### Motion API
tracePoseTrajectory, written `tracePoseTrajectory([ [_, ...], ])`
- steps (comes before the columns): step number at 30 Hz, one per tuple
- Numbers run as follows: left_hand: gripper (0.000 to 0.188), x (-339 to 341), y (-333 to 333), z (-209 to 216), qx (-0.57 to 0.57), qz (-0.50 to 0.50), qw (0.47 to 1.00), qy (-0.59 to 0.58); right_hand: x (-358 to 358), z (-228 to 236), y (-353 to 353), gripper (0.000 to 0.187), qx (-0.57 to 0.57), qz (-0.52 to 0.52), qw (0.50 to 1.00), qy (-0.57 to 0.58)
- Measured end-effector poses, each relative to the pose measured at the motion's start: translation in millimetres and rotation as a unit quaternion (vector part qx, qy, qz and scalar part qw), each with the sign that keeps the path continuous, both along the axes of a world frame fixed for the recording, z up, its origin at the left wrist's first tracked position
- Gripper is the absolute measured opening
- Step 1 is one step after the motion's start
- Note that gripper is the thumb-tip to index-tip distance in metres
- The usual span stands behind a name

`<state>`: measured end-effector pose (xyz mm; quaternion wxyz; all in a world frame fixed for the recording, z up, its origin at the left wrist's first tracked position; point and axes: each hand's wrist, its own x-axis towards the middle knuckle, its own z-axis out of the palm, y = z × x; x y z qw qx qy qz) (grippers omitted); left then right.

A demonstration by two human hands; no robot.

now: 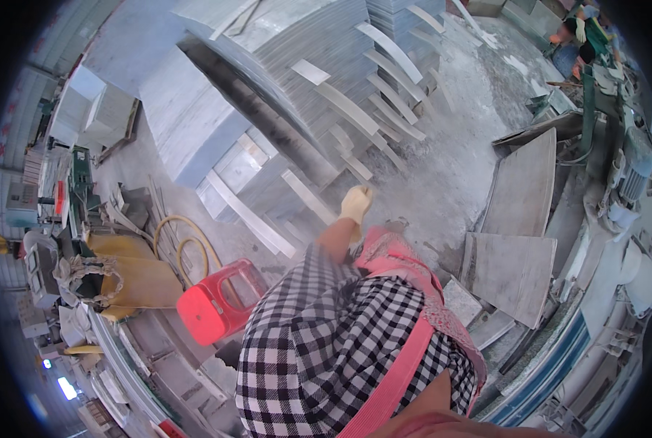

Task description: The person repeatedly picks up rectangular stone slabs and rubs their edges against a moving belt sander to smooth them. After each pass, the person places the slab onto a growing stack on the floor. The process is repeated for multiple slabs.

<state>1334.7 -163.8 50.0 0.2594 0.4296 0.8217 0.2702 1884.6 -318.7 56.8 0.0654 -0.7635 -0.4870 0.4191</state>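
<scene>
My left hand (356, 203), in a cream work glove, is raised in front of my pink apron (395, 252). Its fingers are curled closed; what they hold, if anything, is hidden. The left arm comes up in a black-and-white checked sleeve (289, 321), bent at the elbow. A small cream patch shows behind the left wrist, and I cannot make out whether it is glove or something else. My right hand does not show. Beyond the glove stands a tall stack of thin grey sheets (296, 66), with pale strips (395, 55) jutting from its side.
To the left are a red plastic stool (205, 310), a yellow hose (180, 226) and a lower pale stack (183, 109). Flat grey slabs (519, 190) lean at the right, beside a motor (638, 164). Another person (570, 51) works at the far right.
</scene>
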Motion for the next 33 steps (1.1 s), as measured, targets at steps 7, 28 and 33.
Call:
tracePoseTrajectory([
  [7,0.038,10,99,-18,-0.071,-0.124,0.985,-0.094,-13,42,43,0.035,0.084,0.126,0.981,-0.117],
  [28,0.034,121,72,-32,-0.295,-0.290,0.878,-0.241,29,37,-177,0.043,0.043,-0.531,0.846,-0.008],
  [33,0.030,269,65,-25,-0.254,-0.373,0.875,-0.176,106,53,-230,0.034,0.078,-0.650,0.755,0.044],
])
